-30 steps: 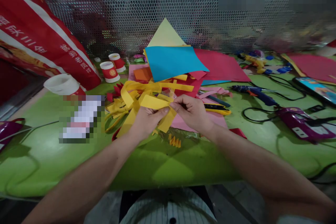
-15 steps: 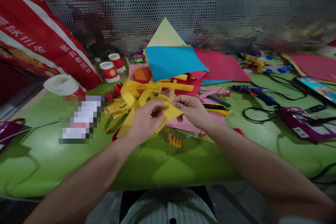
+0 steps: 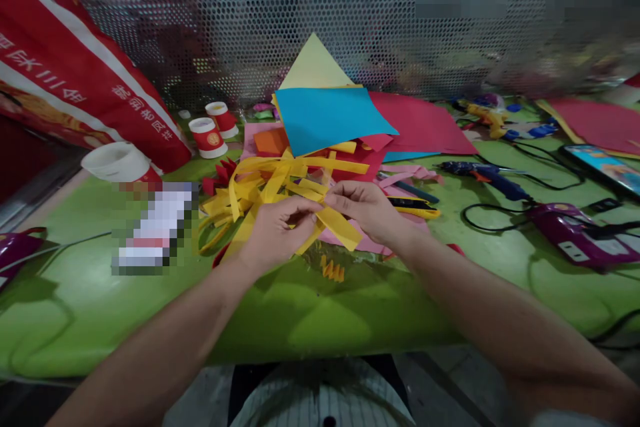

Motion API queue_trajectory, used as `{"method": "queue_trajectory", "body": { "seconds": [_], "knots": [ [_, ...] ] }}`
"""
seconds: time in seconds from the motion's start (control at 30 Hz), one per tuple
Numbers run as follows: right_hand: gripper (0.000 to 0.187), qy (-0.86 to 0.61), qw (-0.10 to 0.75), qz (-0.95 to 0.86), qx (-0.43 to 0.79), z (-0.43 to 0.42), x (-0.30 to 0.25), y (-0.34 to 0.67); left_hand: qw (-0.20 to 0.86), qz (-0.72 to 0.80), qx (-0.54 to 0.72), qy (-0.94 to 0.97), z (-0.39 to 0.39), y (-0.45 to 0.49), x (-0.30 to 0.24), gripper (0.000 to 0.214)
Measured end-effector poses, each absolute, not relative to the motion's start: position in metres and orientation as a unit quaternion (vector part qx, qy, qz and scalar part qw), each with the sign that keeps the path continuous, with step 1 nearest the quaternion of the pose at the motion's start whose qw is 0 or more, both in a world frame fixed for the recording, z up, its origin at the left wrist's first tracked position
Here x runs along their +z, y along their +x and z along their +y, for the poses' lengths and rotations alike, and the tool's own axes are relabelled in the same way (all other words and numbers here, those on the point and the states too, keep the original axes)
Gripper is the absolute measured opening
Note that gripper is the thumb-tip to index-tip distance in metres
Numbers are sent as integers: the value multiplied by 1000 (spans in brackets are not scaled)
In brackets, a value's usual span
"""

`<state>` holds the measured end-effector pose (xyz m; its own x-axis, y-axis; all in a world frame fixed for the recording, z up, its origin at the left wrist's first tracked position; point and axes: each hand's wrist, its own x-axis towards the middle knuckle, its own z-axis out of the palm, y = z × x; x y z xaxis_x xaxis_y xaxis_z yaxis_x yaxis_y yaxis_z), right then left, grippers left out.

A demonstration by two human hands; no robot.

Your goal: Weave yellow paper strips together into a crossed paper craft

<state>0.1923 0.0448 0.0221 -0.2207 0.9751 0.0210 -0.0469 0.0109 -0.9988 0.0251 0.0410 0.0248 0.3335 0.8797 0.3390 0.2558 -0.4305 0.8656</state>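
Over the middle of the table, a yellow paper strip (image 3: pixel 340 227) is pinched between my two hands, its free end pointing down and right. My left hand (image 3: pixel 283 230) closes thumb and fingers on its left part. My right hand (image 3: pixel 361 210) grips it near the upper edge, fingertips almost touching the left ones. Behind them lies a tangle of yellow strips (image 3: pixel 260 177). A small zigzag-folded orange paper piece (image 3: pixel 333 269) rests on the green table (image 3: pixel 320 327) in front of my hands. Pink paper (image 3: pixel 417 223) shows beneath my right hand.
Blue paper (image 3: pixel 335 120) and red paper sheets (image 3: pixel 420 123) lie behind. Small paper cups (image 3: pixel 207 139) and a large red bag (image 3: pixel 100 60) stand left. Rightward are a glue gun (image 3: pixel 487 177), a purple power strip (image 3: pixel 583 237) with black cables and a phone (image 3: pixel 605 170).
The yellow strip's free end has swung lower and further right, showing more of its length below the fingers. My hands have barely shifted, still pinching it.
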Motion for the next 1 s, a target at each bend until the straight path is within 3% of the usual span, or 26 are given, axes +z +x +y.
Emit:
{"method": "queue_trajectory", "body": {
  "seconds": [0.4, 0.7, 0.87, 1.0],
  "knots": [
    [36, -449, 448, -623, 457, 44, 20, 191, 421, 398, 415, 701, 43, 25, 28, 10],
    [25, -439, 427, -682, 400, 45, 17, 197, 402, 430, 365, 721, 44, 26, 30, 24],
    [18, -433, 383, -757, 306, 44, 22, 197, 398, 409, 305, 763, 46, 27, 35, 9],
    [15, -436, 370, -787, 230, 43, 24, 200, 463, 426, 283, 724, 49, 27, 33, 27]
  ]
}}
